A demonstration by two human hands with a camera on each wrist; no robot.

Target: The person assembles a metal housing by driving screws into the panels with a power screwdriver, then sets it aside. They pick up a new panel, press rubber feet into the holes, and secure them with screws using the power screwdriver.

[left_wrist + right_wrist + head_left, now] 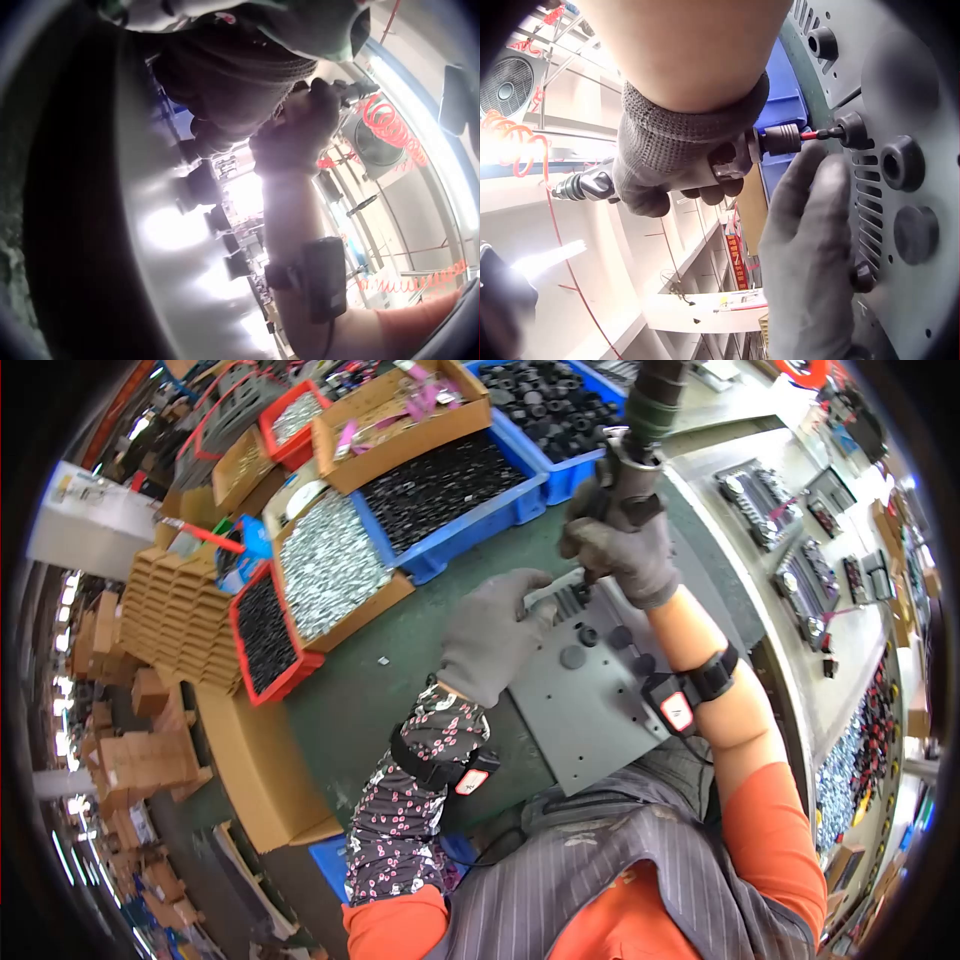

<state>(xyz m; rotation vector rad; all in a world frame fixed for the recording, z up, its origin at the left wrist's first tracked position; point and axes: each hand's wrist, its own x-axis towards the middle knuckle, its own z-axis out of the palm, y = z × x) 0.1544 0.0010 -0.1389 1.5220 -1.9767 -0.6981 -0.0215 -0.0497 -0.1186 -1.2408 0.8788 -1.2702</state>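
My gloved right hand (632, 555) grips an air screwdriver (637, 472), which stands upright over a grey metal panel (585, 725) in the head view. In the right wrist view its red-shanked bit (811, 136) reaches into a black rubber foot (853, 130) at the panel's slotted vent (870, 202). My gloved left hand (492, 635) is at the panel's far left edge; its fingers (799, 180) are extended, with the tips close beside the bit and that foot. More black rubber feet (902, 163) lie on the panel around the vent.
Blue bins of black parts (440, 495) stand beyond the panel. To the left are a cardboard box of shiny screws (333, 565) and a red bin of black screws (265, 630). Finished-looking metal assemblies (755, 500) sit on a pale bench at right.
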